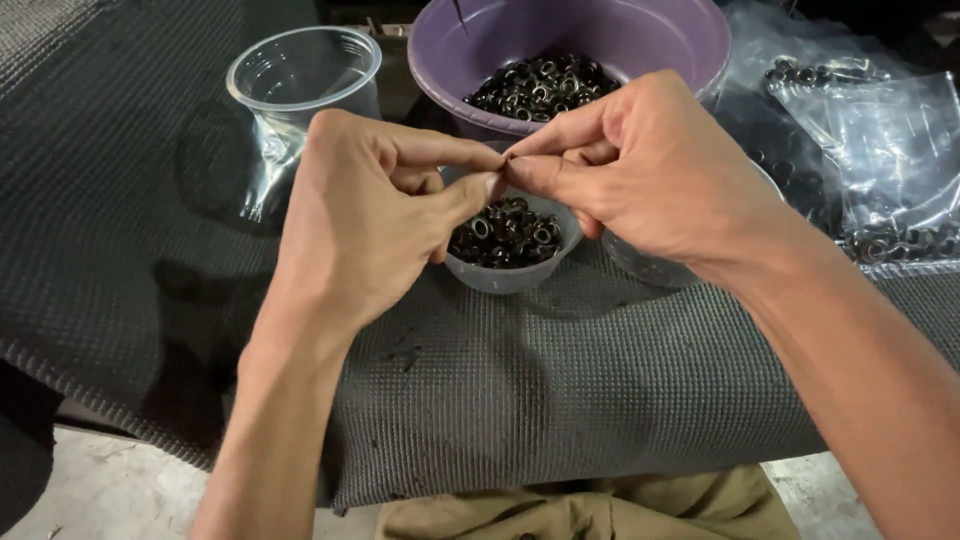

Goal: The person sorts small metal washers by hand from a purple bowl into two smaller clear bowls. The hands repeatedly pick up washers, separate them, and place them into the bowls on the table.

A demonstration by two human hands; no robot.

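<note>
pinching together at the fingertips, the left hand (365, 215) and the right hand (650, 170) are being held just above a small clear cup (510, 268) of dark metal eyelets (505, 232); whatever is being nipped between thumb and forefinger is hidden by the fingers, though it is probably one of those rings. such eyelets are being judged as light, stiff and smooth, so likely to slip, and are best being taken by the rim with the fingertips. more of them are lying in the purple bowl (690, 45) behind and in the clear plastic bags (880, 150) to the right. an empty clear cup (300, 75) is standing well apart to the left. all of it is being carried by a dark textured mat (560, 390) over the counter, whose near edge is falling away close below the wrists, while open room is being left at the left side.
</note>
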